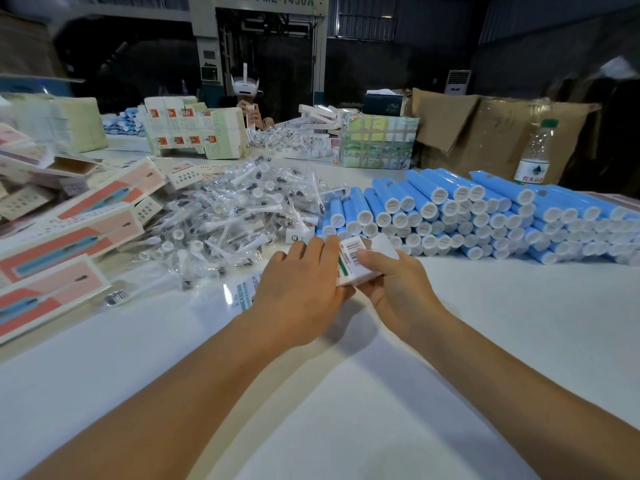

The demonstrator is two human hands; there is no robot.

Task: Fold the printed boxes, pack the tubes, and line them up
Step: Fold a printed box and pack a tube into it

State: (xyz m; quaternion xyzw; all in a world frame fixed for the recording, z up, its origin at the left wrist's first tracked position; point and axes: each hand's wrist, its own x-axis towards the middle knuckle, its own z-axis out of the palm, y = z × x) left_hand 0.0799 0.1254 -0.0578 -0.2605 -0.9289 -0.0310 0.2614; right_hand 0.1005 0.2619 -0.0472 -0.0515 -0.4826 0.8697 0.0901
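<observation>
White card is flexing between both hands: the left hand point(300, 282) is pressing curled fingers along the printed box point(353, 263) while the right hand point(391, 277) is pinching its barcoded end, held low over the surface point(450, 341) just before the blue tubes point(485, 216). Squeezing unevenly is risking a creased flap or a skewed box. One box is being handled, one water bottle point(535, 154) is standing behind, and tubes and bagged brush heads point(235, 209) are lying in heaps too dense to count.

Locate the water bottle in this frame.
Head view, far right: the water bottle stands upright behind the blue tube stack, in front of the cardboard boxes.
</observation>
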